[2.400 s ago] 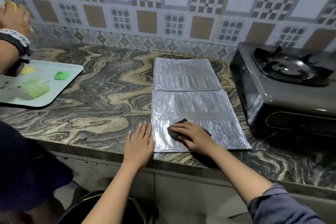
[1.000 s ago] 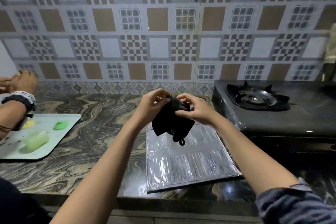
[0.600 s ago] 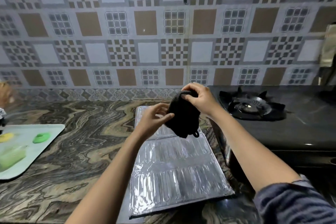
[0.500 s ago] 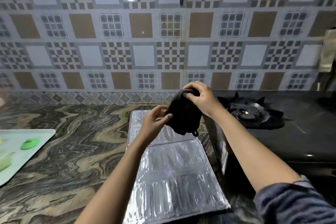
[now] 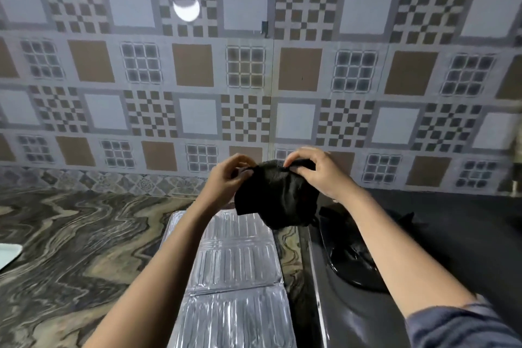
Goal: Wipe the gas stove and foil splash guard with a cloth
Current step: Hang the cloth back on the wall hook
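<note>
grip: left hand and right hand pinch cloth aloft | progress: unclear; nothing being wiped, stove apparently pending

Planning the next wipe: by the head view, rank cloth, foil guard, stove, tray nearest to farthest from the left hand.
1. cloth, pinched by left hand
2. foil guard, just below
3. stove, to the right
4. tray, far left edge
</note>
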The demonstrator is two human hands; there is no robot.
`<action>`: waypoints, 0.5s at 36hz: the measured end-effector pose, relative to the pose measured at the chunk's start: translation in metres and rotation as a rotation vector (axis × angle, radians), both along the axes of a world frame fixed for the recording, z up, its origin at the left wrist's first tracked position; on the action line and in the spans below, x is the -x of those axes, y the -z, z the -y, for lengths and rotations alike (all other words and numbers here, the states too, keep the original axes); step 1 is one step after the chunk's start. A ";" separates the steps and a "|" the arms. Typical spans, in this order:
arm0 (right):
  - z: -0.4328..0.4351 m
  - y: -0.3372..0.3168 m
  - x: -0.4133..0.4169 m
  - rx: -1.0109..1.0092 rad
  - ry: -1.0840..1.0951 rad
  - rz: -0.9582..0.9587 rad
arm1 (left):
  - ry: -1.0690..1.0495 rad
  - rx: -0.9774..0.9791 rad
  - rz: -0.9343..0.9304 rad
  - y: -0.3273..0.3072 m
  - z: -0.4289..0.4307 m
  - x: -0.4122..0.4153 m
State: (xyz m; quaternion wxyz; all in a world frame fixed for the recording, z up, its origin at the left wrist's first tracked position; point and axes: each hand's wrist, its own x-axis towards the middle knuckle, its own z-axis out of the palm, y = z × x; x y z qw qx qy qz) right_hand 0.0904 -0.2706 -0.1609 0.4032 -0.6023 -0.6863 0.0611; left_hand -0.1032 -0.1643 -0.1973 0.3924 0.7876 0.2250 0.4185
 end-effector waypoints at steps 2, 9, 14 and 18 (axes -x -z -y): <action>-0.015 -0.001 -0.009 0.010 0.014 0.018 | 0.006 -0.026 -0.027 -0.004 -0.015 -0.007; -0.063 -0.026 -0.027 -0.021 0.139 0.112 | 0.039 -0.036 -0.097 -0.032 -0.065 -0.027; -0.111 -0.068 -0.032 -0.124 0.229 0.091 | 0.024 -0.028 -0.087 -0.075 -0.113 -0.042; -0.148 -0.105 -0.040 -0.266 0.281 0.062 | 0.028 -0.075 -0.036 -0.117 -0.150 -0.054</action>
